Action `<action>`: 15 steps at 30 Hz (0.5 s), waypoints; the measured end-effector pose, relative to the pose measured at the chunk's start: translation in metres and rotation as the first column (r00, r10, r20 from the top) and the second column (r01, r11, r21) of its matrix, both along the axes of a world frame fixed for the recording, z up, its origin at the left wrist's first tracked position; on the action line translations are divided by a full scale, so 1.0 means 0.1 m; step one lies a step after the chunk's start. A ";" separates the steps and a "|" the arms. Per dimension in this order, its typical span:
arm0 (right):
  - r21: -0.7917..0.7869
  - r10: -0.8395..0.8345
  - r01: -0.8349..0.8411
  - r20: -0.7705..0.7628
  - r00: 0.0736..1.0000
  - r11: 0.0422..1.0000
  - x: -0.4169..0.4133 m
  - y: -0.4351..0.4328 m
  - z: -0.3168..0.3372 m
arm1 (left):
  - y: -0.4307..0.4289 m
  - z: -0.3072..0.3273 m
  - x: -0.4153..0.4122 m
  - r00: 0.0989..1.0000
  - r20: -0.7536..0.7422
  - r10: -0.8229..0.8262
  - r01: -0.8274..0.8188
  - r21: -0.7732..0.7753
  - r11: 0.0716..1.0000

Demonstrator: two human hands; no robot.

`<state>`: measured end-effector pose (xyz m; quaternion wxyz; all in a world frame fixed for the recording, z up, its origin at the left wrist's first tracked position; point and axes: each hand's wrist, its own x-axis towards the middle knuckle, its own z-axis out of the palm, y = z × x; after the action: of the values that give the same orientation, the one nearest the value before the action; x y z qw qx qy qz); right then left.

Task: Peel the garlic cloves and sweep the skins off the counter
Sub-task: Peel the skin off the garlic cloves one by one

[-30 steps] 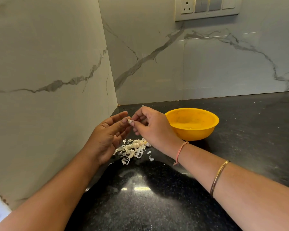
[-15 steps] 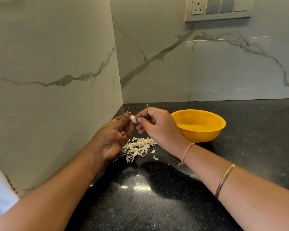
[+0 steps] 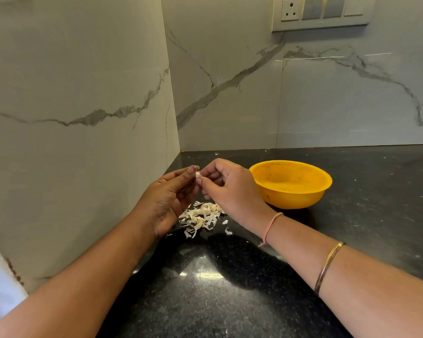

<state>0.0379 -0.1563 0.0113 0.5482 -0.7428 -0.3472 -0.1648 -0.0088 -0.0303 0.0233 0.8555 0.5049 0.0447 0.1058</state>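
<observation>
Garlic clove (image 3: pixel 197 175) pinched by left hand (image 3: pixel 167 203), right hand (image 3: pixel 230 189), skins (image 3: pixel 200 218) below, yellow bowl (image 3: pixel 290 200)

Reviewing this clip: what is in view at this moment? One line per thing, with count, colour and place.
garlic clove: one, whitish, between the fingertips of both hands, above the counter
garlic skins: one loose pile and a few stray flakes, off-white, on the counter below the hands
bowl: one, yellow, on the counter right of the hands
counter: one, glossy black with speckles
wall tiles: white with grey veins, behind and to the left
switch plate: one, pale, with a socket, high on the back wall
thread bracelet: one, pink, right wrist
bangle: one, gold, right forearm
left hand: pinches the clove
right hand: pinches the clove
</observation>
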 end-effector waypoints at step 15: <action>-0.029 0.015 -0.016 -0.045 0.999 0.999 -0.01 -0.03 0.03 | 0.03 0.00 0.01 1.000 -0.016 0.026 -0.027 -0.058 0.998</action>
<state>0.0370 -0.1594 0.0141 0.5460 -0.7517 -0.3429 -0.1388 -0.0078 -0.0269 0.0233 0.8681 0.4798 0.0611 0.1118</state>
